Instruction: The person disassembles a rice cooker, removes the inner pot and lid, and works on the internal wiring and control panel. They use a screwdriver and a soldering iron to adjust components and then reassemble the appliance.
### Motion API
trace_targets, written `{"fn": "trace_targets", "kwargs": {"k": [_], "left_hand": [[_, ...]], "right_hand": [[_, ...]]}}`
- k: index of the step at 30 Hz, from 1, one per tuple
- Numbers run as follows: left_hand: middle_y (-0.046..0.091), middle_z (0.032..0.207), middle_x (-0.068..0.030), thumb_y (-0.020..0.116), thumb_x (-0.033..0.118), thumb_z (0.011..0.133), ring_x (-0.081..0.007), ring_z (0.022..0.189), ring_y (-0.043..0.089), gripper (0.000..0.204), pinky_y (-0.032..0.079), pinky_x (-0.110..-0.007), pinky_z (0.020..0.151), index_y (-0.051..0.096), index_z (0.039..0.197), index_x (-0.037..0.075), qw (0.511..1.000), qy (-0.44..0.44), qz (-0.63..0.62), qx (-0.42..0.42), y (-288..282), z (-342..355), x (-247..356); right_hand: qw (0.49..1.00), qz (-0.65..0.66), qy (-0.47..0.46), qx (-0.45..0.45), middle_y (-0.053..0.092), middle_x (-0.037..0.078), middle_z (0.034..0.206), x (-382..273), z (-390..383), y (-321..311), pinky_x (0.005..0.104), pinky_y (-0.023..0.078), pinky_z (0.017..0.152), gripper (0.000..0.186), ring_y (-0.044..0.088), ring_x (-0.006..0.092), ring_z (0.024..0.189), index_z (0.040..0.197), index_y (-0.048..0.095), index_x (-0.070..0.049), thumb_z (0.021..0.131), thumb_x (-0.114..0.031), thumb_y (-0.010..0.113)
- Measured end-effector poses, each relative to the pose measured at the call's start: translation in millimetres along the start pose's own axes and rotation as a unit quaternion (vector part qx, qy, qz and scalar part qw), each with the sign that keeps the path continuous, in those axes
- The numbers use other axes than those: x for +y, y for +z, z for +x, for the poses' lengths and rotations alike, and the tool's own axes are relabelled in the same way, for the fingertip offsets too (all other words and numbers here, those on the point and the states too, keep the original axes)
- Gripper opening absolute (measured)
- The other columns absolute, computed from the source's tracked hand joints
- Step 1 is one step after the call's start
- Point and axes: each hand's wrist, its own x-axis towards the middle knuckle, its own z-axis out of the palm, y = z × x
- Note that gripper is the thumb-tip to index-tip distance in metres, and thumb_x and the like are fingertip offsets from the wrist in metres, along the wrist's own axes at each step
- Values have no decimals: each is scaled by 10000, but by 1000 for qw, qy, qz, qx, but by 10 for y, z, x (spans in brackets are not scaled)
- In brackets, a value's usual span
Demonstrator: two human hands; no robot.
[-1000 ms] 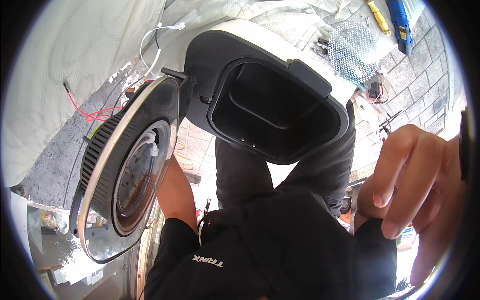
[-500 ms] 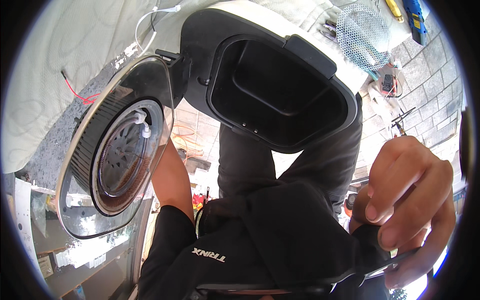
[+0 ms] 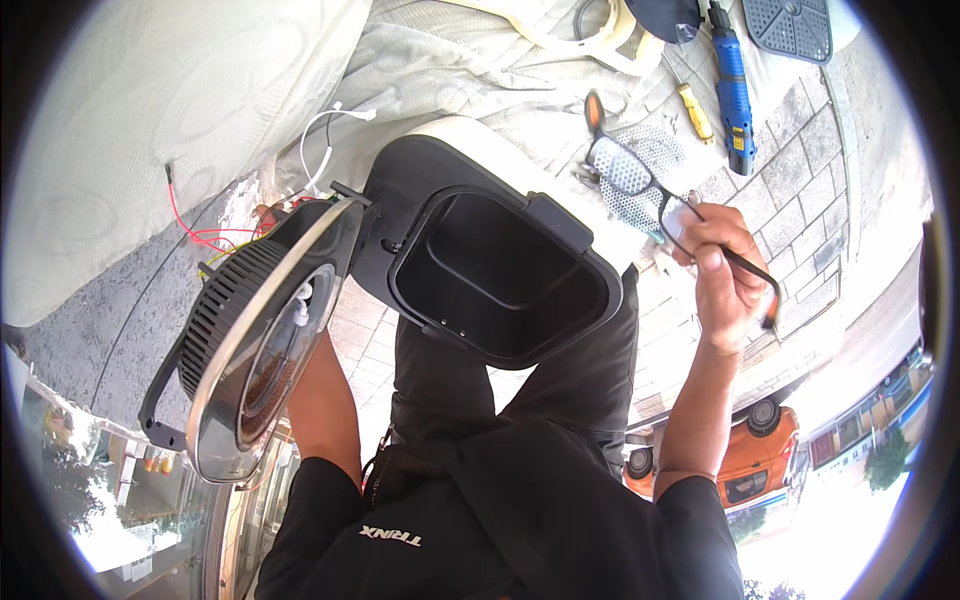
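My right hand (image 3: 725, 275) pinches a pair of dark-framed eyeglasses (image 3: 655, 190) by one lens side, out to the right of my knees. One temple reaches away with an orange tip; the other hangs past my wrist. At my knees stands a white and black cooking appliance, like an air fryer (image 3: 505, 265), its deep black cavity uncovered. Its hinged lid (image 3: 225, 400), clear-rimmed with a round heating coil inside and a black vented housing, is swung up on the left. My left forearm (image 3: 325, 400) goes behind this lid, which hides most of my left hand.
Red wires (image 3: 190, 225) and a white connector lead (image 3: 318, 150) trail by the lid's hinge. On the pale cloth (image 3: 430, 70) lie a perforated metal sheet (image 3: 645, 165), a yellow-handled screwdriver (image 3: 695, 112), a blue power screwdriver (image 3: 733, 95) and a grey slotted plate (image 3: 790, 25). An orange car (image 3: 760, 450) stands behind.
My right hand has moved away from close to the camera, out over the right side, carrying the eyeglasses. The view has shifted, and the lid stands at a steeper angle.
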Motion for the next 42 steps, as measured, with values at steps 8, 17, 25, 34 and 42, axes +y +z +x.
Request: {"fn": "trace_targets", "kwargs": {"k": [8,17,25,34,42], "left_hand": [[494,1325,-120,429,374,1132,-294,1168,424,450,318,-407,1000,523,1409,33,998,6,-51,26,-33,-90,-147],[492,1353,-125,426,378,1132,-302,1198,423,463,316,-413,1026,517,1426,32,994,-7,-102,46,-246,-193,-402],[490,1378,-130,424,382,1132,-309,1224,423,475,314,-419,1048,512,1441,31,993,-25,-102,58,-207,-364,-438],[487,1405,-135,421,386,1132,-317,1254,422,489,313,-425,1074,506,1457,30,991,-39,-106,73,-215,-383,-595],[485,1430,-139,419,390,1133,-324,1281,421,501,311,-431,1096,501,1472,30,991,-29,-105,74,-294,-379,-642]], "right_hand": [[817,-532,-205,87,715,85,1112,844,713,275,363,589,673,286,731,268,789,1151,787,-115,878,-38,828],[854,-518,31,46,689,92,1046,658,614,792,396,573,689,447,719,244,786,1355,684,-106,924,-144,797],[888,-115,321,-307,492,242,1606,654,1146,1285,483,317,1265,1215,442,380,1520,1649,408,-62,768,-809,786],[886,-131,303,-326,393,230,1676,586,871,1266,473,256,1294,1104,327,384,1586,1650,427,-91,794,-637,862],[885,-100,324,-319,322,245,1703,605,379,1191,481,228,1304,1082,293,402,1597,1655,419,-109,802,-583,885]]}}
